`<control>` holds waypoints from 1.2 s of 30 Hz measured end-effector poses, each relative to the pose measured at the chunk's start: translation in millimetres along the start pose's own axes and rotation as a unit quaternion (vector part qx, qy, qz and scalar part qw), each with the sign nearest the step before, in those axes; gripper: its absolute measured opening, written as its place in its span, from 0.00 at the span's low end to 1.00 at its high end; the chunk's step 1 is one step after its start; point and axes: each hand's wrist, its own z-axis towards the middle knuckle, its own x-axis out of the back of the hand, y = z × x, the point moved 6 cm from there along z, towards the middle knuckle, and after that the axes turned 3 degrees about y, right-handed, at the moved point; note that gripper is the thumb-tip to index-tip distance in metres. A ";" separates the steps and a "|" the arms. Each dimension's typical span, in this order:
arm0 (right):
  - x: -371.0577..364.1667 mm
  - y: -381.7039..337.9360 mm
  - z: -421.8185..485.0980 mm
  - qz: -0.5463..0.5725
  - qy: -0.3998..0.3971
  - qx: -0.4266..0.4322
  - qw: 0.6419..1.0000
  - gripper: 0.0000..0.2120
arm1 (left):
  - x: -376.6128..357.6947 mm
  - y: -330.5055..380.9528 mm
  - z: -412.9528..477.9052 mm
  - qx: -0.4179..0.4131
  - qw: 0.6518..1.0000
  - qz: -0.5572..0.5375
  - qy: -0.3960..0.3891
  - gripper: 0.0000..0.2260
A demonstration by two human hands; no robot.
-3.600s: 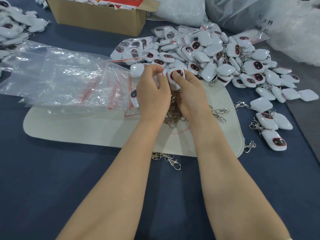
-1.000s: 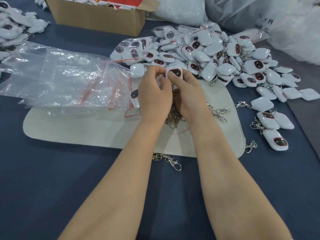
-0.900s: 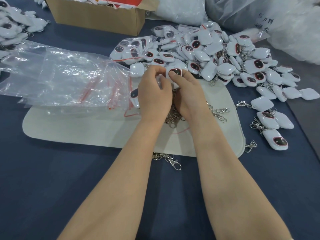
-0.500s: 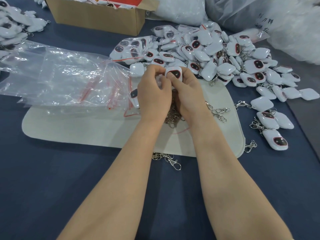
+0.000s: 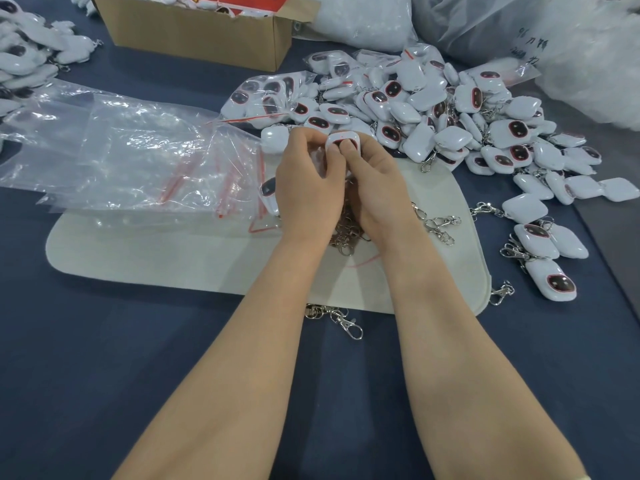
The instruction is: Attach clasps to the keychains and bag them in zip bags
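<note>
Between both hands' fingertips, white keychain (image 5: 343, 141)

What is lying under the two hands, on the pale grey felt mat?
A heap of silver metal clasps shows between the wrists on the pale grey felt mat. The left hand and right hand cover most of it, so its extent is hidden.

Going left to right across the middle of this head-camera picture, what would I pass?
Clear zip bags → left hand → right hand, both holding one white keychain → loose clasps on the mat → a small group of keychains.
</note>
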 end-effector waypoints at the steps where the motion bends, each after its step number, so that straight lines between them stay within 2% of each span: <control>1: -0.2 -0.2 0.1 0.004 -0.002 0.001 1.000 0.07 | 0.1 0.2 0.2 -0.001 1.000 -0.002 0.001 0.04; 7: -4.8 2.6 -0.8 0.090 -0.027 -0.042 0.995 0.12 | -0.4 -1.7 1.7 0.003 1.000 -0.007 -0.002 0.02; 9: -5.6 3.2 -1.1 0.118 -0.029 -0.056 0.991 0.13 | -1.4 -3.3 2.5 0.004 1.000 -0.001 -0.008 0.04; 13: -5.2 2.3 -1.4 0.152 -0.024 -0.067 0.986 0.12 | -1.4 -2.7 3.5 0.001 1.000 0.012 -0.015 0.02; 20: -6.3 -1.5 -3.3 0.098 -0.035 -0.031 0.994 0.12 | -1.6 2.6 0.4 -0.021 0.999 0.005 -0.032 0.05; 24: -5.4 -1.2 -3.2 0.110 -0.048 -0.043 0.992 0.11 | -0.1 0.4 0.9 0.000 1.000 -0.008 -0.020 0.02; 26: -5.4 0.1 -3.4 0.084 -0.052 -0.041 0.994 0.12 | 1.6 -0.3 2.0 0.012 1.000 -0.008 -0.007 0.07; 28: -3.5 0.7 -3.0 0.057 -0.038 -0.030 0.997 0.10 | 1.1 -0.4 2.3 0.019 1.000 0.007 -0.013 0.10; 32: 0.9 -1.7 -0.8 0.006 -0.011 0.007 1.000 0.04 | -0.7 0.2 1.6 0.029 0.999 0.009 -0.023 0.10; 36: 2.7 -1.2 0.6 0.012 0.007 0.007 1.000 0.03 | -0.7 -0.7 1.8 0.035 0.999 0.006 -0.020 0.08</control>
